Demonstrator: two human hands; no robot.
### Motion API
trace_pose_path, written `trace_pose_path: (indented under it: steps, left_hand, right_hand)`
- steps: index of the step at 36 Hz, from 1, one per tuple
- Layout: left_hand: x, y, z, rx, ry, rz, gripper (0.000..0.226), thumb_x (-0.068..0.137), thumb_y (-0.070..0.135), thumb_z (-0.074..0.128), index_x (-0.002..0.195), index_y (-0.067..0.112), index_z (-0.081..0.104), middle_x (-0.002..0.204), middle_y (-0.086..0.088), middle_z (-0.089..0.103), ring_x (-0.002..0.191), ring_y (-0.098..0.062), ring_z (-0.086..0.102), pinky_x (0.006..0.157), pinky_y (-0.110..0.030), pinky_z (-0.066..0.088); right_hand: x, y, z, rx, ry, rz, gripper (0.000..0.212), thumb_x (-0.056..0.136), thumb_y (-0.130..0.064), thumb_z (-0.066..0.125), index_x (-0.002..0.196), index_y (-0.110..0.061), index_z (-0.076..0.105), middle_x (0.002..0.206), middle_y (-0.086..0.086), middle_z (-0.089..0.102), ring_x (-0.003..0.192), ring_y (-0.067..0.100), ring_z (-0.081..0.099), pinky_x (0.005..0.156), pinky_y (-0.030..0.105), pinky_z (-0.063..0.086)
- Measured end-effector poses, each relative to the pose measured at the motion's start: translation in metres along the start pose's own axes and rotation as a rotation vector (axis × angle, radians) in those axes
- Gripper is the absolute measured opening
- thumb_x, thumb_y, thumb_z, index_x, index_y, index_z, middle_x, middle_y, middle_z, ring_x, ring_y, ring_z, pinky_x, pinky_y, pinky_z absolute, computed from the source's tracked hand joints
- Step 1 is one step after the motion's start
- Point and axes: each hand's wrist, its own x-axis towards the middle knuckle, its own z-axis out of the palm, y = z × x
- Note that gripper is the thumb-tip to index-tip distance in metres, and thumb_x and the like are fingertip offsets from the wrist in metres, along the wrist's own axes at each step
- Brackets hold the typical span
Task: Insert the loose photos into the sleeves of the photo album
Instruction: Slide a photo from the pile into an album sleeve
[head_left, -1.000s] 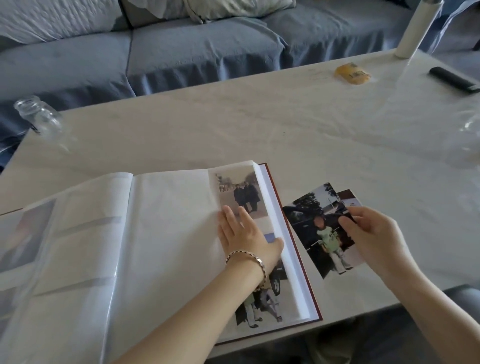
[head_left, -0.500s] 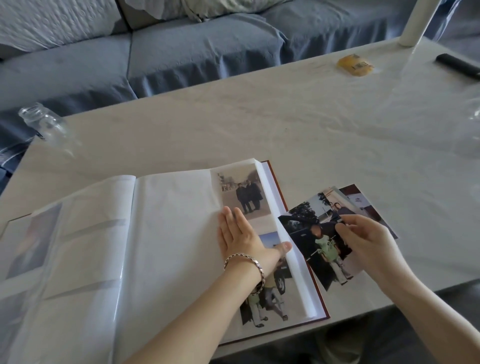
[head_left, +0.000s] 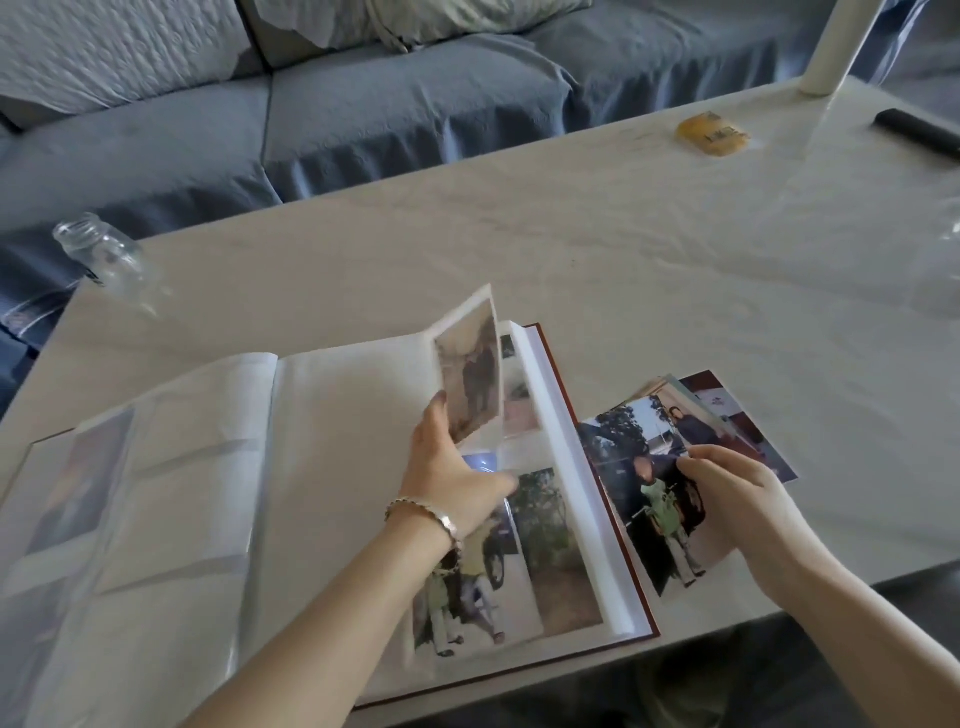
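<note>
Loose photos (head_left: 631, 441) pinched by fingers (head_left: 698, 458) of right hand (head_left: 737, 499); left hand (head_left: 452, 467) apparently grips raised album page (head_left: 470, 364).

A home living room; blue sofa (head_left: 363, 119) with cushions behind a low table (head_left: 519, 234).

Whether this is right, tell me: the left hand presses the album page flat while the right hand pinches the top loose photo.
Wrong on one point. The head view shows the left hand gripping the album page and holding its edge raised, not pressing it flat. The right hand does pinch the top loose photo.
</note>
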Motion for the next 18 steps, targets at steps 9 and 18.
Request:
trace_pose_path:
  steps: [9,18]
  left_hand:
    - [-0.022,-0.015,-0.063,-0.245,0.123,-0.080,0.043,0.061,0.028,0.053,0.103,0.022,0.058,0.084,0.001,0.058,0.068,-0.009,0.049,0.058,-0.018,0.038]
    - [-0.023,-0.016,-0.062,-0.089,0.006,0.213,0.075,0.084,-0.013,0.042,0.115,0.056,0.042,0.108,0.027,0.064,0.055,-0.009,0.048,0.045,-0.015,0.037]
  right_hand:
    - [-0.002,-0.013,0.037,-0.087,-0.263,0.002,0.026,0.095,-0.014,0.044,0.092,0.003,0.062,0.088,0.022,0.064,0.085,0.035,0.062,0.077,0.040,0.046]
    - [-0.010,-0.019,0.051,-0.100,-0.320,-0.038,0.035,0.079,-0.033,0.052,0.080,0.002,0.061,0.081,0.023,0.062,0.079,0.033,0.061,0.076,0.042,0.047]
